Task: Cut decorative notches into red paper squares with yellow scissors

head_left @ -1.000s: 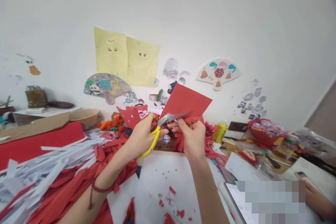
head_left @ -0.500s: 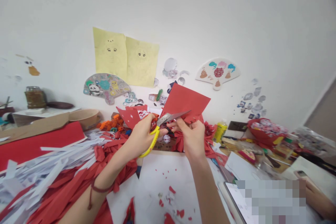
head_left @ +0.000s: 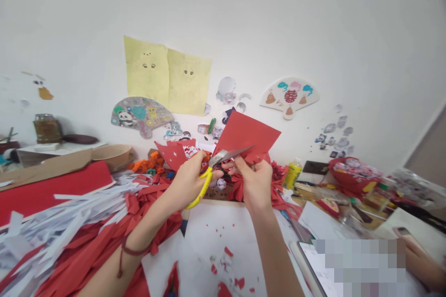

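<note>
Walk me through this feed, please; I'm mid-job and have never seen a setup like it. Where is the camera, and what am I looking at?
There's no machine here: these are a person's two bare hands. The single camera is worn on the head, looking forward and down. The left hand holds yellow-handled scissors, their blades up against a red sheet of paper held by the right hand. Below lies a white sheet scattered with red scraps. To the left are heaps of white strips and red strips.
</note>
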Motion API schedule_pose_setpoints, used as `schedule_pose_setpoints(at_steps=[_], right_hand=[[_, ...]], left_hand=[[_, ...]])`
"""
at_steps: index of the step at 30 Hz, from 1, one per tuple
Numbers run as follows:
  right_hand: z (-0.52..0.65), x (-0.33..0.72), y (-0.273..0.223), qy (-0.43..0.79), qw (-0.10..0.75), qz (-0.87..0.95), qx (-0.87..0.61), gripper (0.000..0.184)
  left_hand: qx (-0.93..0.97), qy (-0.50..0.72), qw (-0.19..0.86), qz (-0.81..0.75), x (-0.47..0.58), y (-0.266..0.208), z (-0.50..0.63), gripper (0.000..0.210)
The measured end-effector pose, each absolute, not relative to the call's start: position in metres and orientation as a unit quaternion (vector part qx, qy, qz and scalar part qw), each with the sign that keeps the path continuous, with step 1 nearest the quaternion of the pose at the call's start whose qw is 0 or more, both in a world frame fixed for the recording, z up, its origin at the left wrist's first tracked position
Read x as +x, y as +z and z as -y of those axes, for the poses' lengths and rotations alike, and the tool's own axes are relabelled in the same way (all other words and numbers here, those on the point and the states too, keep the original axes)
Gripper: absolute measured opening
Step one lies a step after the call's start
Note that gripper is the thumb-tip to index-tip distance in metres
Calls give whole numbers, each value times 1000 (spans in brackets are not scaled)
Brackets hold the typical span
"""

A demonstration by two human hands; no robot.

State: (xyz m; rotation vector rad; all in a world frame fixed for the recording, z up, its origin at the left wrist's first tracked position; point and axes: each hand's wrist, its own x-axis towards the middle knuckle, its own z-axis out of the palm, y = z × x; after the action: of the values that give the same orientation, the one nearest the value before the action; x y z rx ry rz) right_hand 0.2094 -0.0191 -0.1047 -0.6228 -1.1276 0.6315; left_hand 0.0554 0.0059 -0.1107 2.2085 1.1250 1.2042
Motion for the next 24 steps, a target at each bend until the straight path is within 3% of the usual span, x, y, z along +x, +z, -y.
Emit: schedule_pose_setpoints(at_steps=[24], right_hand=[[20,213,-105,290,746,518,-301,19]], left_hand=[[802,398,156,-418,55,-106,-2,30]])
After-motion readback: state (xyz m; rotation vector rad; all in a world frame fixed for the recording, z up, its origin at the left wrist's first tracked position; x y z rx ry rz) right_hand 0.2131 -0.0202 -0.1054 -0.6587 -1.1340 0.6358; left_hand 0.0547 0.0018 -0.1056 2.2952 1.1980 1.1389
